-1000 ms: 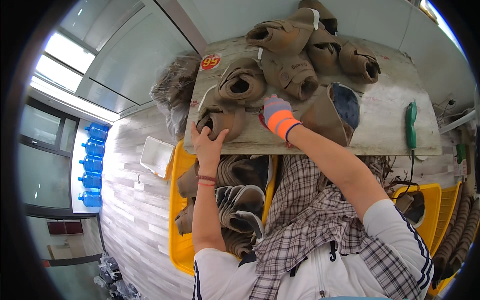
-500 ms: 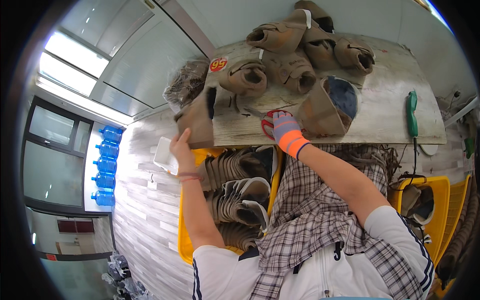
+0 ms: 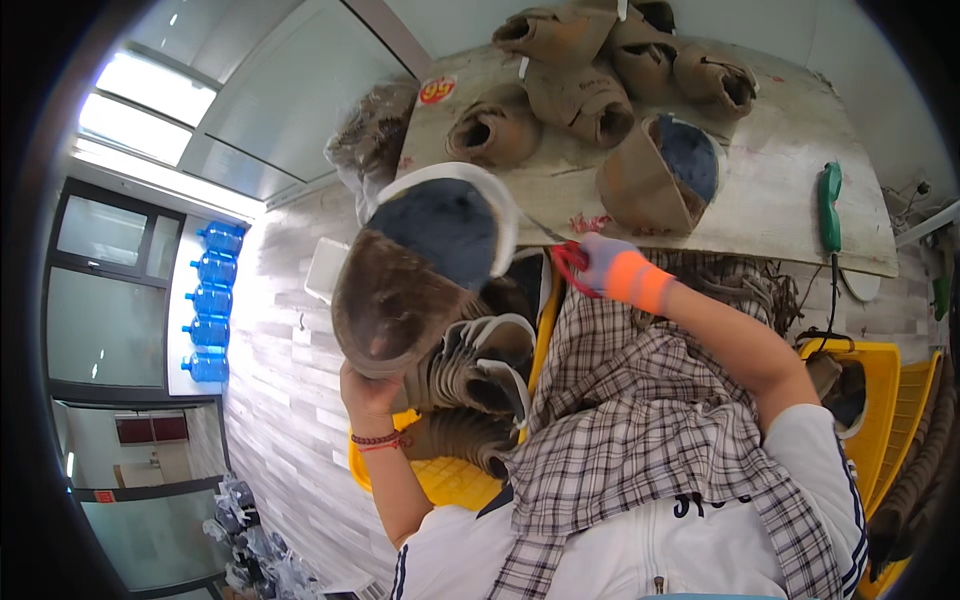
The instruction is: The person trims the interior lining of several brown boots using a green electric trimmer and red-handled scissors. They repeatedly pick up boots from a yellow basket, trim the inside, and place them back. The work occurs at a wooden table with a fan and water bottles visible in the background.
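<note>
My bare left hand [image 3: 370,393] grips the lower edge of a brown shoe upper [image 3: 392,305] and holds it up over the yellow crate at the left. The upper's opening faces me, showing brown and dark blue lining and a pale rim. My right hand [image 3: 612,270], in a grey and orange glove, is closed on red-handled scissors [image 3: 570,262]. The blades point up and left toward the raised upper, apart from it as far as I can see. On the table's near part another brown upper [image 3: 632,190] with blue lining stands alone.
Several brown uppers [image 3: 580,100] lie toward the back of the worn table [image 3: 800,200]. A green tool [image 3: 830,210] with a cord rests near its right end. Nested uppers fill the yellow crate [image 3: 450,482] below; another yellow crate [image 3: 880,375] stands right. A plastic bag [image 3: 370,140] sits beyond the table's left end.
My left hand has brought the upper nearer and turned its opening toward me. My right hand has lifted the scissors off the table and toward me.
</note>
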`<state>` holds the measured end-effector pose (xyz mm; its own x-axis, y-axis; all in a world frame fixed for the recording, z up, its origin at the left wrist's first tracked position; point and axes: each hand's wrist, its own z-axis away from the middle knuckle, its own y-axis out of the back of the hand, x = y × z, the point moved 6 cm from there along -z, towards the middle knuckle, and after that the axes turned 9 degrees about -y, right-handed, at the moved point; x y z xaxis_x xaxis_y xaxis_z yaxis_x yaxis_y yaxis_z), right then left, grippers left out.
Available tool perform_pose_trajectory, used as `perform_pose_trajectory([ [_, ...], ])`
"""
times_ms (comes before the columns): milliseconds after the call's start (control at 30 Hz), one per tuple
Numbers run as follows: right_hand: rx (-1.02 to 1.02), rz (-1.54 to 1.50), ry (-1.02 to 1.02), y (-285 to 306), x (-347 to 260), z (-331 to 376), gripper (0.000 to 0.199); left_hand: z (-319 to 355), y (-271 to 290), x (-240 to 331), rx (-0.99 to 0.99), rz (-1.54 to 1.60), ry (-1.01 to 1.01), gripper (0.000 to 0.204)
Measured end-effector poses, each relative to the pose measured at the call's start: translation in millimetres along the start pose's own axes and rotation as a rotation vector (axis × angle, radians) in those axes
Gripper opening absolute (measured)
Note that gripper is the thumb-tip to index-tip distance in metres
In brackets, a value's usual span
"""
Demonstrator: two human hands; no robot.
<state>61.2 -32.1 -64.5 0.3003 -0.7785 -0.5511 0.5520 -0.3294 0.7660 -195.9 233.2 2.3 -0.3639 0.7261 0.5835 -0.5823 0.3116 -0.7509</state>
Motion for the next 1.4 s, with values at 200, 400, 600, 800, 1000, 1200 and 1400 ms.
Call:
perform_pose_trajectory([
  [200,0.293,-0.926,-0.103,64.7,131.8,112.9,0.027,2.0,6.2,-79.7,-0.362,-0.751,0.185,0.041],
  [400,0.280,-0.277,0.070,41.5,106.4,120.5,0.024,-2.3,-2.2,-174.5,-0.275,-0.348,0.790,0.055],
  [600,0.184,0.195,0.220,18.1,91.4,113.5,0.028,-21.7,65.2,-197.1,-0.280,-0.457,0.320,0.043],
  [800,0.250,0.261,0.346,25.0,71.7,101.4,0.029,-19.7,18.6,-224.6,-0.299,-0.462,0.162,0.043],
  [1000,0.181,0.457,0.373,17.0,50.0,83.2,0.033,-32.7,5.2,-230.5,-0.250,-0.584,0.058,0.048],
  [1200,0.191,0.573,0.407,11.3,36.9,75.9,0.030,-21.4,-16.3,-232.3,-0.239,-0.452,0.117,0.045],
  [1400,0.328,0.558,0.538,15.7,32.1,71.8,0.014,-26.2,-9.7,-237.5,-0.250,-0.379,0.196,0.044],
])
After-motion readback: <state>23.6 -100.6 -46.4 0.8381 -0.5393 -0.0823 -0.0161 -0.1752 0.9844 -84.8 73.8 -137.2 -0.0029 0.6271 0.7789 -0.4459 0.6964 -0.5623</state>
